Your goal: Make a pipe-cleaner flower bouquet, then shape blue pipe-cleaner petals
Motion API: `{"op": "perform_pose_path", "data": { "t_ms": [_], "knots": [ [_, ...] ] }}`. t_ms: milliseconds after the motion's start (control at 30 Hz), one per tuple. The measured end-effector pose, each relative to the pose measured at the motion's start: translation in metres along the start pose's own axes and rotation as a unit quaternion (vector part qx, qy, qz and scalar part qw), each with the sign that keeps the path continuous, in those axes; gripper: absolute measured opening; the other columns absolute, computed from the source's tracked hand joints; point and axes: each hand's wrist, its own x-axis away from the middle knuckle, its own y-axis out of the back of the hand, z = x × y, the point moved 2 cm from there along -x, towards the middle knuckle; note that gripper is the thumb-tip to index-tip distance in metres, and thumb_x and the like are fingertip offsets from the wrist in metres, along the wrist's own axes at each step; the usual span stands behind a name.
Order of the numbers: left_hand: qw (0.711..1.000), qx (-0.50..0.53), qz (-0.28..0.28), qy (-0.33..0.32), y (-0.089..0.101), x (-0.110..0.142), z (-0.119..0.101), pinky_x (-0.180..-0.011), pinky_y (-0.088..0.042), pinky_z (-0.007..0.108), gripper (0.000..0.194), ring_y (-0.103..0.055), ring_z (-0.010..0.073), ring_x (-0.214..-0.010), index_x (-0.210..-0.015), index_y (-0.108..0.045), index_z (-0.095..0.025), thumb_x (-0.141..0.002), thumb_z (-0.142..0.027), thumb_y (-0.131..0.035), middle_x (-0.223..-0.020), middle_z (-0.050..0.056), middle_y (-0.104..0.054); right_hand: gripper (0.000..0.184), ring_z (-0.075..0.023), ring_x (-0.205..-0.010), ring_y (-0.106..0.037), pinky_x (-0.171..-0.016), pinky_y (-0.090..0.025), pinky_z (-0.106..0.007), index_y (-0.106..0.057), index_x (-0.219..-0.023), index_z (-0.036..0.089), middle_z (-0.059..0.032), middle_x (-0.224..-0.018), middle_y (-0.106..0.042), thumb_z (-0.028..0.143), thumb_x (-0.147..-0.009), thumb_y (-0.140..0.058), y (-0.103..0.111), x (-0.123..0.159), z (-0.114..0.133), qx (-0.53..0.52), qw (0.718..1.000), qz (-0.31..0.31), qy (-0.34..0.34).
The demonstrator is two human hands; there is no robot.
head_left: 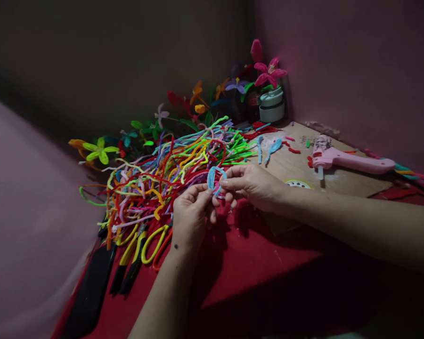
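Observation:
Between my two hands is a light blue pipe cleaner [212, 179] bent into a rounded loop, with a bit of pink showing at its lower side. My left hand [192, 212] pinches the loop's lower left edge between thumb and forefinger. From the other side my right hand [256, 187] grips its right edge with closed fingertips. Just behind the hands spreads a large heap of colourful pipe cleaners [183, 160]. On the board to the right lie a light blue petal-shaped piece [274, 147] and a short blue strip [259, 149].
A pink glue gun [356, 161] rests on the brown board [353, 181] at right, near a round tape-like disc [298, 184]. Yellow-and-black pliers [132, 256], yellow-handled scissors [155, 244] and a black flat object [92, 292] lie at left. Pipe-cleaner flowers [99, 150] and a lidded container [272, 106] stand behind.

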Motion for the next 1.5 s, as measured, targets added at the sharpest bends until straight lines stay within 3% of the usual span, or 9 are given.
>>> {"op": "perform_pose_path", "data": {
  "t_ms": [167,333,567,867,1000,1167,1267,1367,1500],
  "knots": [
    [0.999,-0.032,-0.001,-0.020,-0.006,0.003,-0.002,-0.029,-0.025,0.014,0.017,-0.043,0.0044,-0.029,-0.077,-0.056,-0.014,-0.071,-0.029,-0.062,-0.052,-0.003,-0.059,0.010,-0.0089,-0.048,-0.056,-0.046,-0.048,-0.020,-0.051,-0.067,0.013,0.0006,-0.054,-0.057,0.014,-0.071,-0.060,-0.003,0.002,0.006,-0.011,0.998,-0.039,0.042],
    [0.998,-0.048,-0.006,-0.030,-0.008,0.005,-0.002,-0.029,-0.027,0.015,0.018,-0.043,0.0053,-0.028,-0.077,-0.054,-0.015,-0.071,-0.030,-0.062,-0.051,-0.003,-0.058,0.011,-0.0073,-0.046,-0.053,-0.046,-0.046,-0.020,-0.050,-0.067,0.014,0.0024,-0.054,-0.055,0.018,-0.072,-0.058,-0.006,0.007,0.011,0.079,0.991,-0.057,0.091],
    [0.996,-0.075,-0.026,-0.050,-0.009,0.006,-0.003,-0.029,-0.029,0.016,0.014,-0.042,0.0055,-0.028,-0.074,-0.051,-0.016,-0.071,-0.026,-0.060,-0.049,-0.006,-0.055,0.010,-0.0075,-0.051,-0.048,-0.050,-0.039,-0.021,-0.053,-0.067,0.015,0.0019,-0.058,-0.054,0.017,-0.077,-0.052,-0.005,0.009,0.010,0.285,0.933,-0.077,0.203],
    [0.989,-0.102,-0.050,-0.093,-0.013,0.008,0.000,-0.031,-0.032,0.015,0.010,-0.042,0.0051,-0.029,-0.077,-0.049,-0.018,-0.073,-0.021,-0.058,-0.046,-0.008,-0.053,0.012,-0.0074,-0.053,-0.047,-0.052,-0.036,-0.021,-0.053,-0.065,0.015,0.0017,-0.057,-0.053,0.015,-0.077,-0.051,-0.007,0.014,0.010,0.368,0.896,-0.081,0.237],
    [0.992,-0.088,-0.020,-0.086,-0.015,0.009,0.001,-0.030,-0.033,0.016,0.013,-0.044,0.0058,-0.029,-0.079,-0.048,-0.019,-0.073,-0.023,-0.059,-0.049,-0.008,-0.054,0.010,-0.0075,-0.049,-0.047,-0.049,-0.037,-0.021,-0.056,-0.064,0.014,0.0015,-0.055,-0.053,0.015,-0.074,-0.054,-0.005,0.009,0.007,0.321,0.930,-0.066,0.167],
    [0.994,-0.066,-0.014,-0.082,-0.012,0.007,0.000,-0.030,-0.034,0.017,0.019,-0.047,0.0073,-0.030,-0.082,-0.048,-0.018,-0.072,-0.026,-0.061,-0.054,-0.006,-0.057,0.013,-0.0081,-0.045,-0.050,-0.045,-0.040,-0.021,-0.057,-0.064,0.012,-0.0001,-0.053,-0.056,0.022,-0.069,-0.062,0.000,0.000,0.002,0.121,0.993,-0.006,0.012],
    [0.994,-0.075,-0.009,-0.082,-0.012,0.006,0.001,-0.031,-0.035,0.017,0.019,-0.048,0.0076,-0.031,-0.084,-0.048,-0.017,-0.073,-0.026,-0.061,-0.055,-0.005,-0.058,0.019,-0.0080,-0.049,-0.052,-0.047,-0.041,-0.021,-0.061,-0.073,0.012,-0.0011,-0.061,-0.059,0.031,-0.071,-0.063,0.005,-0.004,0.003,0.032,0.999,-0.007,0.037],
    [0.995,-0.076,0.029,-0.064,-0.014,0.007,0.001,-0.031,-0.037,0.019,0.017,-0.051,0.0090,-0.034,-0.085,-0.049,-0.017,-0.076,-0.030,-0.056,-0.060,-0.002,-0.061,0.021,-0.0072,-0.049,-0.050,-0.047,-0.038,-0.020,-0.063,-0.070,0.012,-0.0007,-0.061,-0.060,0.033,-0.069,-0.066,0.010,-0.007,0.004,0.037,0.995,-0.046,0.078],
    [0.993,-0.082,0.084,-0.013,-0.013,0.006,0.001,-0.030,-0.035,0.019,0.019,-0.049,0.0100,-0.032,-0.085,-0.051,-0.015,-0.080,-0.034,-0.050,-0.052,-0.001,-0.060,0.019,-0.0070,-0.046,-0.047,-0.044,-0.034,-0.020,-0.061,-0.061,0.011,-0.0003,-0.054,-0.058,0.029,-0.068,-0.065,0.011,-0.008,0.003,0.035,0.996,-0.051,0.063]
  ]
}}
